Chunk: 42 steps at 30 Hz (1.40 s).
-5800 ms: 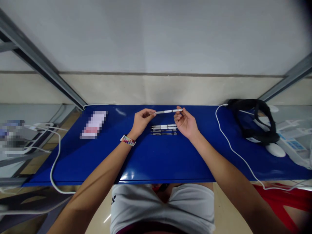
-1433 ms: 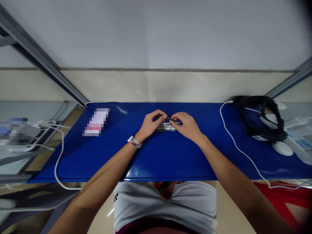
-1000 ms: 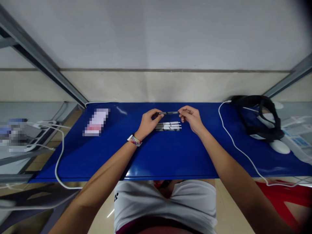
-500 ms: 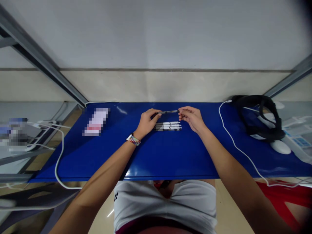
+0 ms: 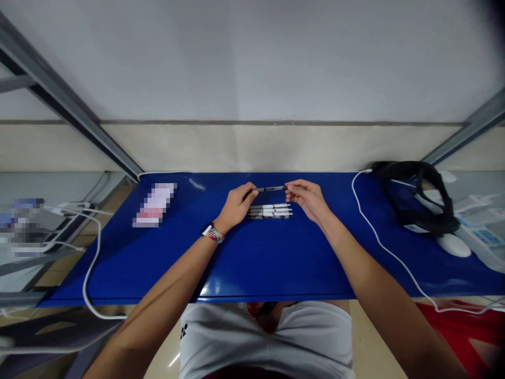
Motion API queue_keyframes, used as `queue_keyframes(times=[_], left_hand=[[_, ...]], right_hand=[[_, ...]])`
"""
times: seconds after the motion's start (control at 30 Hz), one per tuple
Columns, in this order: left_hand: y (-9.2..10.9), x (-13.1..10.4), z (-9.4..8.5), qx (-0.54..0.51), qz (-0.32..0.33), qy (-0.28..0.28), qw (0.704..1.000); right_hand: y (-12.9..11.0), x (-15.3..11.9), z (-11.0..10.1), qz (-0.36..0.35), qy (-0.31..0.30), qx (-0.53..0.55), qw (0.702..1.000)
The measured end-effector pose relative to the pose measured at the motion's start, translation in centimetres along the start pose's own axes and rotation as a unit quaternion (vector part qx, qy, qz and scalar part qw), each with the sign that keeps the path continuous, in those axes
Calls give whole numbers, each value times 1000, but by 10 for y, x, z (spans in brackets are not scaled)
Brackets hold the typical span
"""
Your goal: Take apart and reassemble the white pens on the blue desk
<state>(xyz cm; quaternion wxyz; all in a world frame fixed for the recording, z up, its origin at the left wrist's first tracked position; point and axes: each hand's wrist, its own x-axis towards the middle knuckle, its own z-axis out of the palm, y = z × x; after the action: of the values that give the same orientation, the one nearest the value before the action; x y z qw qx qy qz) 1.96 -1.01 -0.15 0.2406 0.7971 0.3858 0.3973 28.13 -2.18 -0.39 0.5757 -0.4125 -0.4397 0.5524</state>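
- Dark pen [image 5: 271, 189], held crosswise over the blue tabletop [image 5: 272, 263], just beyond the row of pens [image 5: 273, 211];
- left hand [image 5: 235, 204] clamped on its left end; right hand [image 5: 310, 199] pinching its right end;
- row's pens lie side by side;
- black headset [image 5: 424, 229] at right, near the white cable [image 5: 374, 238].

Upper pen [image 5: 272, 188], its markings illegibly small

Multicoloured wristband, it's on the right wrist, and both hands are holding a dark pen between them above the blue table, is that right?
Not quite: in the head view, the multicoloured wristband is on the left wrist, not the right. The left hand and right hand do hold a dark pen between them above the blue table.
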Motion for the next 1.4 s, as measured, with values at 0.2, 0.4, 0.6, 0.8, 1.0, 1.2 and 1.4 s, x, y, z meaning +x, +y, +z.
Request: queue_keyframes(times=[0.2,0.4,0.6,0.8,1.0,1.2,1.4], left_hand=[[4,1,-2,-7,-9,-20,1000],[4,-1,-1,-55,-49,-18,997],[4,2,-3,-62,-58,-11,996],[-7,5,2,-98,-41,37,994],[-4,4,-3,-66,-37,25,997],[-5,4,-1,-77,-42,47,995],[-9,5,-1,-92,-54,36,994]], right_hand=[[1,0,-1,9,0,4,1000],[3,0,2,9,-5,-1,1000],[1,0,3,2,-8,7,1000],[5,2,2,13,1,8,1000],[5,1,4,9,-13,4,1000],[5,1,3,8,-6,10,1000],[7,2,1,6,2,17,1000]])
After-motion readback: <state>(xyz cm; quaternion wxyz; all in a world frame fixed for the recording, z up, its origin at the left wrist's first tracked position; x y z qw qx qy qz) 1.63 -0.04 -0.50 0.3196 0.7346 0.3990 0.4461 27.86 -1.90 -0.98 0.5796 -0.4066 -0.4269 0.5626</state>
